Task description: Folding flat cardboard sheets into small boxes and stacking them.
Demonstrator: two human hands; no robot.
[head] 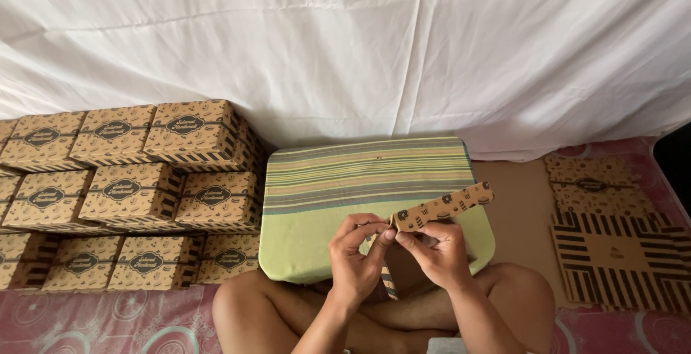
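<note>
White sheet backdrop, striped cushion | left hand and right hand: each grip pinching flat printed cardboard box blank | folded boxes stacked left | flat blanks right

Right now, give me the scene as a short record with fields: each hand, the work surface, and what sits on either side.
left hand: fingers pinch the near end of the folded cardboard piece
right hand: grips the same piece from below
cardboard piece: brown, patterned, angled up to the right
work surface: green striped cushion, in front of the crossed legs
left side: stacked assembled boxes
right side: flat unfolded box blanks
backdrop: white sheet
</note>
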